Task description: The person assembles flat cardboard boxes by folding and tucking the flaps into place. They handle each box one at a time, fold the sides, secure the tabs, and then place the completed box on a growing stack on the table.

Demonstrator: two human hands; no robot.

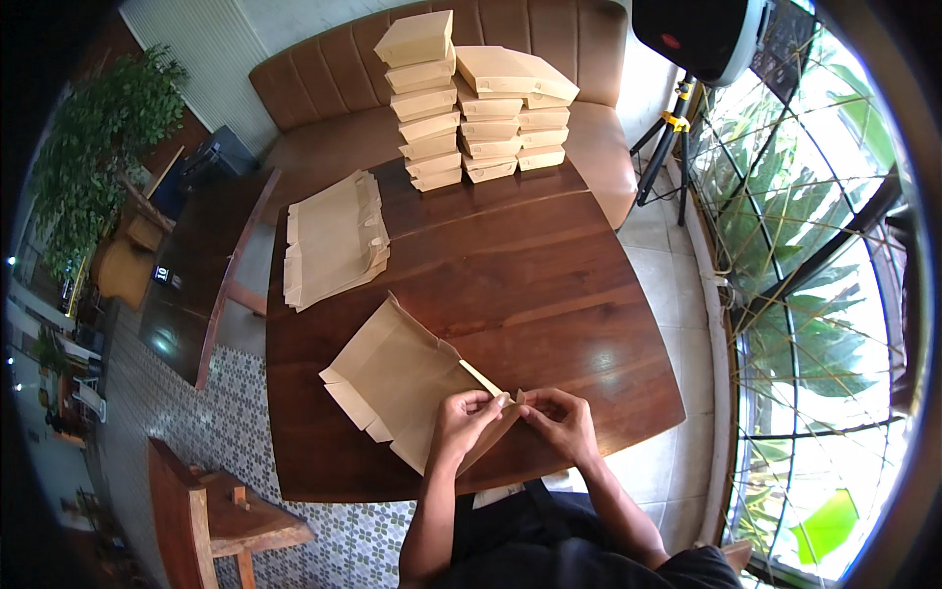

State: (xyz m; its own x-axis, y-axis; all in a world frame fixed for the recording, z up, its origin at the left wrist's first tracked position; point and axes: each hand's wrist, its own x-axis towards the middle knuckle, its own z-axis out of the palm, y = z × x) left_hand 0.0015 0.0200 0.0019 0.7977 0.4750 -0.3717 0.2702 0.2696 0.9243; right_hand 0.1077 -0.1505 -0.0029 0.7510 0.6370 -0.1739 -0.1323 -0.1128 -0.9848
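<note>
A partly folded brown cardboard box (397, 368) lies at an angle near the front of the dark wooden table (549, 265). Its left part is spread out, with side flaps tilted up, while its right end is raised. At that raised corner my left hand (469, 420) pinches the card between thumb and fingers. Close beside it, my right hand (557, 420) grips the same corner, the fingertips of both hands almost touching. A pile of flat, unfolded box blanks (334, 240) rests at the table's left side.
Folded boxes (427, 103) stand in tall stacks at the far edge, with a larger box (515, 74) on top. Behind them runs a brown padded bench (324, 74). A black tripod (672, 128) is at the far right, a wooden chair (211, 520) at the near left.
</note>
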